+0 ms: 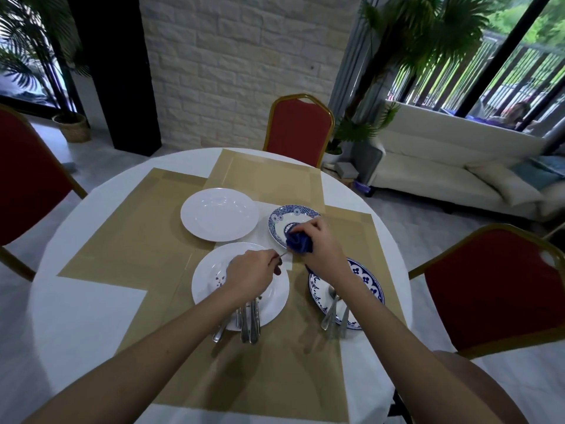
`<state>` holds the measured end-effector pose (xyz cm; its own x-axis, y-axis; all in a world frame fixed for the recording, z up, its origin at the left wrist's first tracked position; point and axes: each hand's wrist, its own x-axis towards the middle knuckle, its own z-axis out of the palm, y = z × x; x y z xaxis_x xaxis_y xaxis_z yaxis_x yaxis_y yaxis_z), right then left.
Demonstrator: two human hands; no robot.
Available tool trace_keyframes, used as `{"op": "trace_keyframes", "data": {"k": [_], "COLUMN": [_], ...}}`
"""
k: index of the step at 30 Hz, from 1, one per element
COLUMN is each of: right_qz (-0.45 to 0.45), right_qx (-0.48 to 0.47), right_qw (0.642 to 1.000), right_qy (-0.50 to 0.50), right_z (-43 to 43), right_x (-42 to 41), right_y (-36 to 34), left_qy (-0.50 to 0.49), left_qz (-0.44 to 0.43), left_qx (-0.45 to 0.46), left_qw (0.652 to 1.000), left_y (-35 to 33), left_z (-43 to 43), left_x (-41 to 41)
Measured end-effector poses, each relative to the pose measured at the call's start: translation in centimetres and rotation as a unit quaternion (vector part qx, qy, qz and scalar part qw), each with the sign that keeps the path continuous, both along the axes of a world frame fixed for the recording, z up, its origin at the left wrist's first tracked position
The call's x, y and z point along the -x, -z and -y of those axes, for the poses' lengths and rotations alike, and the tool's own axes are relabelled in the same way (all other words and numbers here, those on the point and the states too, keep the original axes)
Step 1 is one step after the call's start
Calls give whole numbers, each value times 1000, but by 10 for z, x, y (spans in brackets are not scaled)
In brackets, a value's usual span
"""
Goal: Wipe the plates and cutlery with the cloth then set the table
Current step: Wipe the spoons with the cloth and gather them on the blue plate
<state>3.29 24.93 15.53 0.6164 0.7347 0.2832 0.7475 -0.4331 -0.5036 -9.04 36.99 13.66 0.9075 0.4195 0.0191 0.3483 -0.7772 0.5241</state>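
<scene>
My right hand (318, 240) grips a bunched dark blue cloth (298, 242) wrapped round one end of a thin metal piece of cutlery (282, 254). My left hand (253, 272) pinches the other end, above a white plate (275, 298) on which several pieces of cutlery (249, 322) lie. A blue-patterned plate (371, 283) under my right wrist holds more cutlery (333, 313). A second blue-rimmed plate (279, 221) lies behind the cloth. A plain white plate (218, 214) sits farther left.
The round table (76, 301) has a white cloth and tan placemats (137, 240). Red chairs stand at the far side (298, 130), left (27, 185) and right (489, 289). A white sofa (443, 172) and potted palms stand beyond.
</scene>
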Motion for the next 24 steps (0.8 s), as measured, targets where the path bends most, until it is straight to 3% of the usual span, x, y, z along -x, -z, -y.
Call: {"op": "trace_keyframes", "data": {"k": [3, 7, 11, 13, 16, 21, 24], "right_qz": [34, 70, 55, 12, -90, -210, -322], "right_qx": [121, 152, 172, 149, 68, 30, -28], "right_qw": [987, 982, 979, 986, 993, 976, 942], "right_qy": [-95, -84, -93, -74, -17, 37, 85], "right_z": [5, 7, 14, 19, 21, 16, 17], "right_x": [-2, -8, -10, -9, -3, 16, 23], "right_y": [5, 9, 13, 17, 23, 32, 35], "left_qy": [53, 83, 91, 64, 26, -46, -95], "left_qz": [-32, -39, 26, 136, 300, 305, 265], "left_qx": [-32, -43, -199, -279, -315, -343, -261], "left_qw": [998, 995, 976, 948, 900, 887, 923], "left_y": [3, 3, 4, 10, 24, 44, 49], "left_z": [-3, -6, -18, -21, -14, -2, 6], "left_x": [3, 2, -4, -4, 1, 12, 15]}}
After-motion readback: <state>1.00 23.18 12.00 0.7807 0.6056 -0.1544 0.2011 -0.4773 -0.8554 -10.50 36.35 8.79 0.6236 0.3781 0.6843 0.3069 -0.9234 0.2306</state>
